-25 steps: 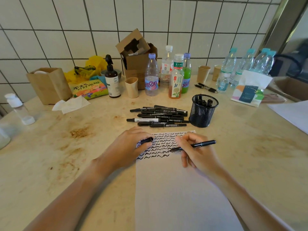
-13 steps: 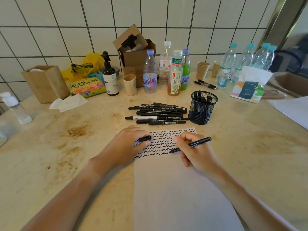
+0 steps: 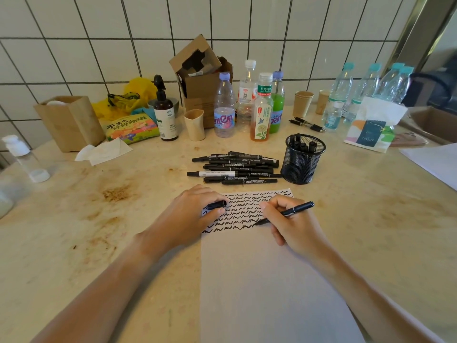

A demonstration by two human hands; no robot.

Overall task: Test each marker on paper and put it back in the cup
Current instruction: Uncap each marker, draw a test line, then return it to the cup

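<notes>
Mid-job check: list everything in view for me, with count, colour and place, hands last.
marker: one, black, tip on the paper.
cap: one, black, in left hand.
loose markers: a pile, black, behind the paper.
mesh cup: one, black, right of the pile, markers inside.
paper: one white sheet, rows of squiggles at its far end.
bottles: several along the wall.
cardboard box: one, brown, against the tiles.
tissue pack: one, white, far right.
left hand: holds the cap.
right hand: grips the marker.
</notes>
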